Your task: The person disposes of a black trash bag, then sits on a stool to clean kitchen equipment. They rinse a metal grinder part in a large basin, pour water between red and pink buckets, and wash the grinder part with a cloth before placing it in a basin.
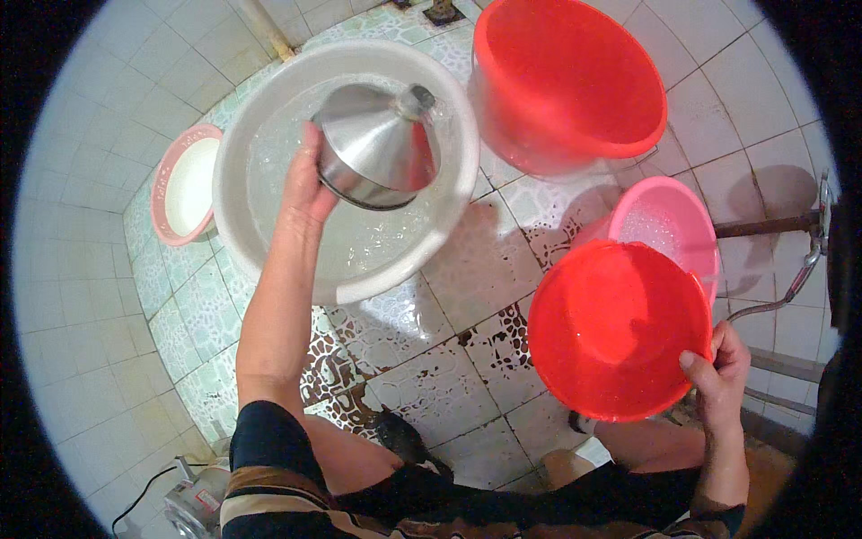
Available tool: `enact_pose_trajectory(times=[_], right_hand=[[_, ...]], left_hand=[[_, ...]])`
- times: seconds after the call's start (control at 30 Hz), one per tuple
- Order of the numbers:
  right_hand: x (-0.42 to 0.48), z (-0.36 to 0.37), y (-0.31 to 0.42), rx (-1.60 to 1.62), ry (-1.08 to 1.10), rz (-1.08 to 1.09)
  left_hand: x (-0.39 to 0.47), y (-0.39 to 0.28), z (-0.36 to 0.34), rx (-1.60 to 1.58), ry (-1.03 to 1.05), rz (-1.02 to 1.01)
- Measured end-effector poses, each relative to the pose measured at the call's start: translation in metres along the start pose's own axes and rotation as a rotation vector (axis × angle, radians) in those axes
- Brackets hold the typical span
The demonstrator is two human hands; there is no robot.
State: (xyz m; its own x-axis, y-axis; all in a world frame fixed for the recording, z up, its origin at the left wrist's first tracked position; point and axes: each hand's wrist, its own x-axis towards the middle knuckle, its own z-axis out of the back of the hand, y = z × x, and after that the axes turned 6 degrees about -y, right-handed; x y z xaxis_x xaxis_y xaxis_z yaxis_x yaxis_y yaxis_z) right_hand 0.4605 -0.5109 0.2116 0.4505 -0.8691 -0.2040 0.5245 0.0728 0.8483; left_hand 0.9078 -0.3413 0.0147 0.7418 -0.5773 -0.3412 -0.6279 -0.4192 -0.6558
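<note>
My left hand (308, 176) grips a stainless-steel, cone-shaped vessel with a dark-tipped spout, like a large funnel (367, 138), by its wide rim. It is held tilted above a big pale plastic tub (350, 291) of water, its spout pointing up and to the right. On the right, the rim of a red plastic basin (613, 337) is pinched between the thumb and fingers of my right hand (722, 374). This basin is tipped so that its inside faces me. It partly covers a pink bucket (707, 229) holding foamy liquid.
A large red bucket (572, 74) stands at the back right. Left of the tub is a pink-rimmed basin (159, 195) with whitish contents. Wet patterned floor tiles (465, 323) lie between my feet and the tub. A metal appliance (199, 498) with a black cord sits lower left.
</note>
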Motion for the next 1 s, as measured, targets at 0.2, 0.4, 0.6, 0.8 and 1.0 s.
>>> enact_pose_trajectory(times=[0.2, 0.4, 0.6, 0.8, 1.0], right_hand=[[0.002, -0.002, 0.003, 0.018, 0.021, 0.023], [0.0, -0.004, 0.002, -0.061, 0.029, -0.005], [-0.005, -0.005, -0.004, -0.068, -0.003, 0.002], [-0.008, -0.001, -0.011, -0.109, 0.011, -0.012], [-0.013, 0.007, -0.014, -0.073, 0.009, -0.055]], left_hand=[[0.007, -0.038, 0.006, -0.117, -0.115, -0.143], [0.019, 0.018, 0.003, 1.148, -0.084, -0.154], [0.033, 0.11, 0.073, 2.257, 0.356, -0.71], [0.078, 0.101, 0.187, 3.271, 0.214, -0.537], [0.045, 0.087, 0.14, 3.398, 0.84, -0.183]])
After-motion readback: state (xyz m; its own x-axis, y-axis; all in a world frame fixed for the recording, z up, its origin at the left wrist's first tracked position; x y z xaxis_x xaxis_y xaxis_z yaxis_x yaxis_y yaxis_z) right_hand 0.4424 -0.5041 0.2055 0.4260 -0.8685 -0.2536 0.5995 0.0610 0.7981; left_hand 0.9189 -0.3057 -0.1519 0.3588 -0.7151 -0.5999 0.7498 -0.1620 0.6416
